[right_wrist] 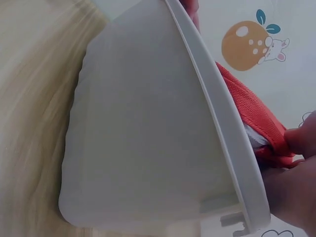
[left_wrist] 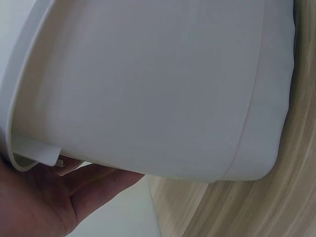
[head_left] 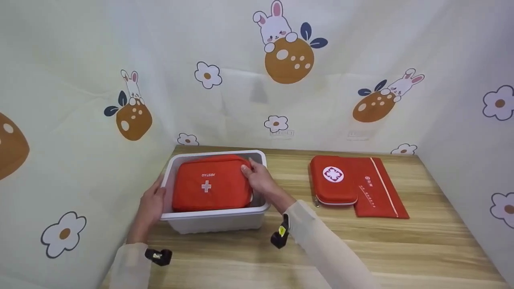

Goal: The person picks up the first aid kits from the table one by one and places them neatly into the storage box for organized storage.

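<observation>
A red soft first-aid bag (head_left: 225, 188) with a white cross lies in a white plastic bin (head_left: 213, 213), filling most of its opening. My right hand (head_left: 263, 180) pinches the bag's right end near the bin's far right corner. From the right wrist view, the thumb (right_wrist: 301, 139) presses on the red fabric (right_wrist: 249, 108) just past the bin's rim (right_wrist: 217, 108). My left hand (head_left: 151, 204) holds the bin at its left side by the rim. Its fingers (left_wrist: 101, 185) lie along the outside of the bin wall (left_wrist: 148, 89) in the left wrist view.
To the right, a red hard-shell first-aid case (head_left: 331, 186) with a round white emblem overlaps a flat red pouch (head_left: 381, 196) on the wooden table (head_left: 305, 249). Patterned cloth walls (head_left: 233, 104) enclose the table at the back and both sides.
</observation>
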The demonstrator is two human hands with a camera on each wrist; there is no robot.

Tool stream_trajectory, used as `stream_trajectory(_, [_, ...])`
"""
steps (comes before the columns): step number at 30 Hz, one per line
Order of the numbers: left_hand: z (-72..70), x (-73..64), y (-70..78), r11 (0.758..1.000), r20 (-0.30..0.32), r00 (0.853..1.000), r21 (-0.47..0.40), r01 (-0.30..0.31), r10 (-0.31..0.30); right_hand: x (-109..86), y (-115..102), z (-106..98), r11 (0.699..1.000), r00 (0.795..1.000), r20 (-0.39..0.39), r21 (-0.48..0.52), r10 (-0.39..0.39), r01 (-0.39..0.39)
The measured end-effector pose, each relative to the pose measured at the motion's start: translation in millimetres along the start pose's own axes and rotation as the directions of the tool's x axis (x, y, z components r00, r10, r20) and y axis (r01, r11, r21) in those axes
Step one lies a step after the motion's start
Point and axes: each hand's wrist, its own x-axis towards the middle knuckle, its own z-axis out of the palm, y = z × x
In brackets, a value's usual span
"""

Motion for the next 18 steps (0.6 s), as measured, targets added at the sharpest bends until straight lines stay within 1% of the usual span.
stream_trajectory(3, [0.0, -0.7, 0.3, 1.0, -0.001, 1.0, -0.003, 0.006, -0.006, -0.7, -0.5, -0.4, 0.998, 1.0, 0.011, -0.055, 0.023, -0.022])
stream_trajectory(9, [2.5, -0.2, 0.3, 1.0, 0.005, 1.0, -0.004, 0.019, -0.019, -2.5, 1.0, -0.4, 0.987, 0.999, -0.015, -0.161, -0.03, 0.027])
stream_trajectory(13, [3.7, -0.3, 1.1, 1.0, 0.012, 1.0, -0.01, 0.019, -0.019, -1.9, 1.3, 0.6, 0.983, 0.999, -0.034, -0.181, -0.029, 0.023])
stream_trajectory(18, [2.2, -2.2, 0.4, 1.0, -0.036, 0.999, 0.01, -0.005, 0.005, -3.1, 0.2, 4.6, 0.983, 1.0, -0.019, -0.186, 0.0, -0.004])
